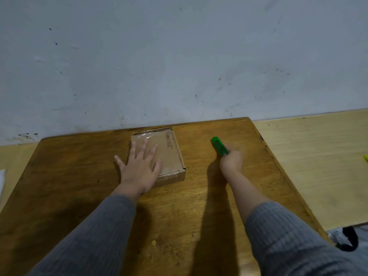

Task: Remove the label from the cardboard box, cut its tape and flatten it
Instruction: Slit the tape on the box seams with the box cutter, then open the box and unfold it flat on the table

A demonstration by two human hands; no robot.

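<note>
Pressing flat on the small, shallow brown cardboard box (169,154) at the far middle of the worn wooden bench (79,176), the left hand (139,166) is spread, its grip open. The right hand (232,161), blurred, is closed around a green plastic utility knife (219,146) just right of the box. For a clean cut, the box should be held firmly and the blade kept shallow along the clear tape (145,136), away from the spread fingers (143,146).

A wooden table (79,166) carries a flat cardboard box (171,156).
</note>
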